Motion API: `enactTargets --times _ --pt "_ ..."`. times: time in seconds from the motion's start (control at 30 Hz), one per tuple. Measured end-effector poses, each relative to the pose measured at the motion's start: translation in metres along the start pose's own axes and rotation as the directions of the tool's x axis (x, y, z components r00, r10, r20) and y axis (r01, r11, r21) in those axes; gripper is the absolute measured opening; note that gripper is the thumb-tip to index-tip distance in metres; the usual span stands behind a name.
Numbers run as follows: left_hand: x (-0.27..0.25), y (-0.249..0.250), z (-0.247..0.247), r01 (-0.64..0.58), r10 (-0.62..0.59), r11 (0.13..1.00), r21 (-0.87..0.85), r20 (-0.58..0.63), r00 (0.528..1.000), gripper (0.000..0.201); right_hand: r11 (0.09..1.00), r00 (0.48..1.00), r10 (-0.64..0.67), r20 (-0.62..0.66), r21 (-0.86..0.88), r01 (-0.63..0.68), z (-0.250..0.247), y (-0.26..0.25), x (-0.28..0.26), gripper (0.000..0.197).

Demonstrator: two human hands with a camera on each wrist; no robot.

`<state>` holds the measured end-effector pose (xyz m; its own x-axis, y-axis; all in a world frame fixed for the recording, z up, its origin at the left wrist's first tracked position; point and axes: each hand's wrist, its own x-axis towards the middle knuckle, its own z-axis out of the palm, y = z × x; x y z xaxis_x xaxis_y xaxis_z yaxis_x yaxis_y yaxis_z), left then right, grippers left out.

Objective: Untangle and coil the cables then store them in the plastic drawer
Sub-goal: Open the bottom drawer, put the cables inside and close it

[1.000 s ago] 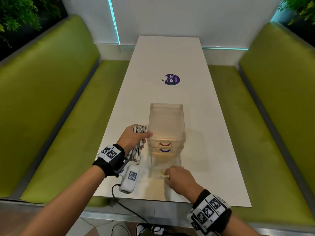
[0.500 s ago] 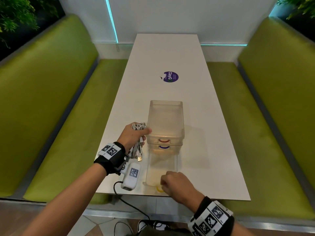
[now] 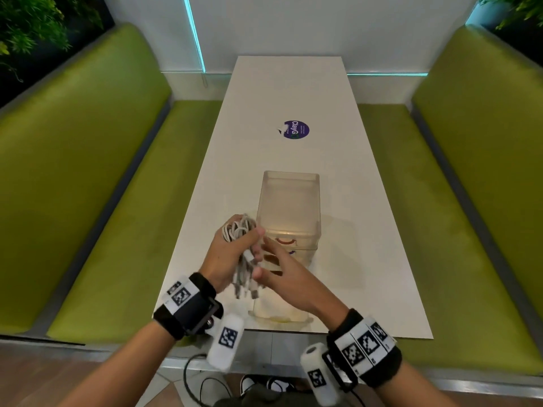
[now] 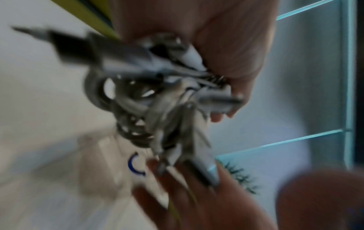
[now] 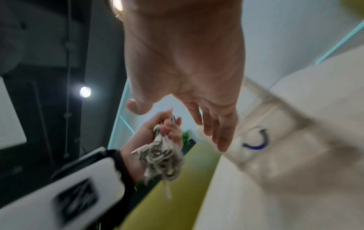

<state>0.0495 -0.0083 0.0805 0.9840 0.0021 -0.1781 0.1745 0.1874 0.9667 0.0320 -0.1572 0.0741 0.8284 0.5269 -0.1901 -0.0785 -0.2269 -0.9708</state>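
Note:
My left hand (image 3: 235,254) grips a tangled bundle of white cables (image 3: 239,230) in the air just left of the clear plastic drawer unit (image 3: 289,201). Plug ends hang below the fist (image 3: 246,289). The bundle shows blurred in the left wrist view (image 4: 157,109) and in the right wrist view (image 5: 161,157). My right hand (image 3: 282,277) is open with fingers spread, right beside the bundle, over the pulled-out bottom drawer (image 3: 279,317). Red (image 3: 285,241) and blue (image 5: 256,140) handles mark the drawers above.
The white table (image 3: 293,92) runs away from me between two green benches (image 3: 88,171) (image 3: 470,171). A purple sticker (image 3: 296,129) lies beyond the drawer unit. The pulled-out drawer reaches the table's near edge.
My right hand left the pulled-out drawer's front and rose up to the cable bundle. My left hand lifted the bundle and swung it right, towards the drawer.

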Motion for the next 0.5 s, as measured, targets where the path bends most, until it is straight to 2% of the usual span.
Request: enactTargets --times 0.07,0.13,0.2,0.27,0.33,0.4,0.43,0.5 --pt "-0.015 0.000 0.015 -0.087 0.086 0.991 -0.099 -0.012 0.996 0.022 0.988 0.998 -0.062 0.030 0.145 0.057 0.007 -0.012 0.004 0.074" --pt "-0.023 0.000 0.020 -0.145 0.147 0.983 -0.109 0.009 0.989 0.050 0.975 0.996 -0.092 0.013 0.205 0.088 0.010 -0.016 0.005 0.062" --pt "-0.026 -0.003 0.017 -0.158 0.162 0.985 -0.069 0.072 0.984 0.081 0.984 0.994 -0.098 0.054 0.157 0.088 0.010 -0.020 0.003 0.037" --pt "-0.029 -0.008 0.014 -0.113 0.121 0.988 -0.103 0.070 0.990 0.101 0.992 0.995 -0.085 0.044 0.100 0.081 0.011 -0.020 0.001 0.023" --pt "-0.028 -0.015 0.012 -0.127 0.129 0.989 -0.070 0.026 0.991 0.102 0.994 0.996 -0.085 0.015 0.067 0.083 0.011 -0.021 0.000 0.019" --pt "-0.027 -0.019 0.010 -0.199 0.200 0.971 0.133 0.003 0.980 0.081 0.997 0.998 -0.071 0.001 0.044 0.071 0.010 -0.019 -0.001 0.022" --pt "-0.026 -0.020 0.010 -0.231 0.236 0.939 0.254 0.009 0.972 0.076 0.998 0.998 -0.061 -0.010 0.035 0.061 0.008 -0.017 -0.003 0.022" --pt "-0.026 -0.020 0.012 -0.263 0.296 0.841 0.473 0.005 0.955 0.079 0.998 0.998 -0.054 -0.026 0.026 0.055 0.006 -0.012 -0.005 0.015"
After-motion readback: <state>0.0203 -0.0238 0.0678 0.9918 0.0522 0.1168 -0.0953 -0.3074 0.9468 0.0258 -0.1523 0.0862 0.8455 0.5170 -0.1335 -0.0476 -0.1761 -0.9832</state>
